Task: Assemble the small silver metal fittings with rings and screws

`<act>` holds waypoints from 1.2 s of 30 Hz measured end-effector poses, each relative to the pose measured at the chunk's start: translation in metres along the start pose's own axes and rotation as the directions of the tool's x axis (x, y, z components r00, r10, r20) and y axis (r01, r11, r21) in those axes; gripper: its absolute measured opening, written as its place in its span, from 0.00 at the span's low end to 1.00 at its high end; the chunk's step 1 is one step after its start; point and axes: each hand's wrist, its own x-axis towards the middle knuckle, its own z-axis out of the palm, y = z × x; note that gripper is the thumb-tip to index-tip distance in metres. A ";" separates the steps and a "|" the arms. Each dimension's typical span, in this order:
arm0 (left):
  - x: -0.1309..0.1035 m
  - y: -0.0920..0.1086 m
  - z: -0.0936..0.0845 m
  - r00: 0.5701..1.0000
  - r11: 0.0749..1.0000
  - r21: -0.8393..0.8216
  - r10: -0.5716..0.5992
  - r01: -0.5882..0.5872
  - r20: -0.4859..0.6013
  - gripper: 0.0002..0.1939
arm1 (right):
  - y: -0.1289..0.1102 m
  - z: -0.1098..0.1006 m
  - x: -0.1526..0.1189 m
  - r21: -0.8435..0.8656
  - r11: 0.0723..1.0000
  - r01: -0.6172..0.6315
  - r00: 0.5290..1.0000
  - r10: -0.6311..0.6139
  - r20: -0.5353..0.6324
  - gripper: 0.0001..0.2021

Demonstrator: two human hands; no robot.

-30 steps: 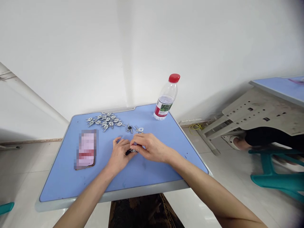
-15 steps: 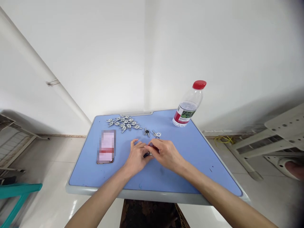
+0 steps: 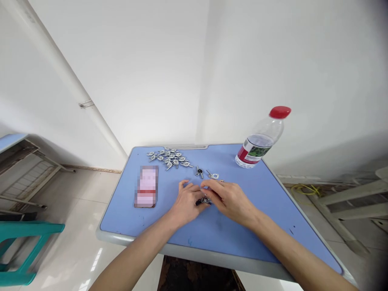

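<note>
Pinching a metal part point(image 3: 206, 200), left hand point(image 3: 186, 202) is steadying it; right hand point(image 3: 238, 200) is working alongside, its grip unclear.

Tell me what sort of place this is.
Possibly a classroom or training room: a blue-topped desk with a pencil groove, a similar desk at left, and a teal plastic stool.

Blue desk point(image 3: 242, 222) bearing phone point(image 3: 147, 188), bottle point(image 3: 257, 145), metal parts point(image 3: 171, 157)

The counter point(image 3: 127, 218) carries one bottle point(image 3: 256, 147), one phone point(image 3: 147, 188), one black-centred part point(image 3: 199, 171), one flat plate point(image 3: 215, 176) and over ten clustered parts point(image 3: 170, 157), overlapping too much to total. One held part point(image 3: 205, 199) shows.
</note>
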 end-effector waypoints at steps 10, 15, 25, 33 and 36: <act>0.000 -0.002 0.003 1.000 1.000 -0.019 -0.013 0.014 0.024 0.03 | 0.000 -0.011 0.003 0.197 0.980 -0.010 0.992 -0.015 0.123 0.10; 0.000 -0.002 0.004 1.000 1.000 -0.026 -0.003 0.003 -0.010 0.02 | -0.004 -0.009 0.002 0.143 0.990 -0.016 0.996 0.003 0.091 0.10; -0.001 -0.002 0.005 0.999 1.000 -0.010 0.016 -0.016 -0.039 0.03 | -0.008 -0.004 0.002 0.073 0.996 -0.057 0.998 0.055 0.022 0.10; -0.001 -0.001 0.002 1.000 1.000 -0.018 -0.017 0.017 -0.009 0.05 | -0.001 -0.010 -0.001 0.224 0.969 -0.101 0.994 0.087 0.071 0.11; 0.001 -0.002 -0.002 0.998 0.999 0.018 -0.048 0.049 -0.039 0.06 | 0.008 -0.010 -0.002 0.305 0.942 -0.142 0.986 0.160 -0.034 0.11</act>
